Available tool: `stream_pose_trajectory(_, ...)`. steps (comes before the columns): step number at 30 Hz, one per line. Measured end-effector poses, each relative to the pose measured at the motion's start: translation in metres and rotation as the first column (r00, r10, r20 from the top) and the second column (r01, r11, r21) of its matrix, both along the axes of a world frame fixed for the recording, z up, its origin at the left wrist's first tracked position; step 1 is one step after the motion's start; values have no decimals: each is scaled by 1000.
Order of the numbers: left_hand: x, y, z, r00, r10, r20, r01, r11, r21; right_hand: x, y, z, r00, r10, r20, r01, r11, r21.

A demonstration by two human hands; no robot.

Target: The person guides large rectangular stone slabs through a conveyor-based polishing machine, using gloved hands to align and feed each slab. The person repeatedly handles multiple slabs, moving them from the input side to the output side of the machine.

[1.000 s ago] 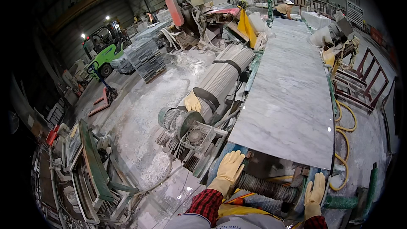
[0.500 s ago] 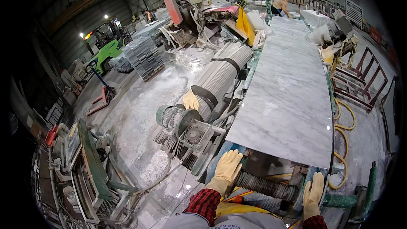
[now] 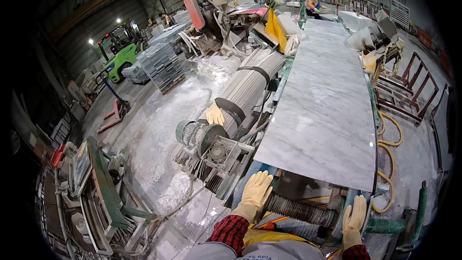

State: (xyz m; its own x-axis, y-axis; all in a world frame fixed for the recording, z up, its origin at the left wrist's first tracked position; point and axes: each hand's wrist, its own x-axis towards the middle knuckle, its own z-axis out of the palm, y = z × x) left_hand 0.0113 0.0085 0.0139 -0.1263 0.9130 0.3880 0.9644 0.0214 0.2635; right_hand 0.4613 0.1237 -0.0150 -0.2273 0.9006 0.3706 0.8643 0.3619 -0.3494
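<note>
A long slab of white marble (image 3: pixel 322 106) with grey veining lies on a conveyor in front of me, its near edge just beyond my hands. My left hand (image 3: pixel 256 190), in a cream rubber glove, rests flat with fingers stretched on the blue belt (image 3: pixel 263 168) at the conveyor's left side. On the right, my right hand (image 3: pixel 355 215) wears a matching glove and lies flat on the other blue belt (image 3: pixel 352 195). Neither hand holds anything. Between them runs a dark ribbed roller (image 3: pixel 301 210).
A motor (image 3: pixel 219 153) stands left of the conveyor, by a strapped bundle of pale strips (image 3: pixel 250 82) with a loose glove (image 3: pixel 215 114) on it. Yellow hose (image 3: pixel 391 173) loops at the right. A co-worker (image 3: pixel 313 8) stands at the far end. A green forklift (image 3: pixel 120 61) is farther left.
The co-worker at the far end has straightened up from a bent posture. My hands stay flat on the belts, and the marble slab looks nearly unchanged in place.
</note>
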Motion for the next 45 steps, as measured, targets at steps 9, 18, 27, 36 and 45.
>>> stream_pose_trajectory(9, 0, -3, 2, 1000, -11, 3, 11, 1000, 6, 1, -2, 0, 1000, 16, -8, -15, 1000, 21)
stream_pose_trajectory(18, 4, -5, 13, 999, -40, 17, 39, 999, 26, 2, -5, 6, 999, 50, 1, -50, 996, 72)
stream_pose_trajectory(27, 6, -11, 19, 999, -36, 6, 36, 999, -22, 4, -9, 2, 998, 69, -5, -69, 992, 102)
stream_pose_trajectory(36, -9, 7, -3, 996, -63, 57, 57, 993, 105, 7, 7, 20, 999, 22, -43, -21, 999, 39)
stream_pose_trajectory(45, -46, 67, -10, 997, 32, -73, -34, 999, -21, 5, 62, 18, 999, 0, 32, -4, 992, 127)
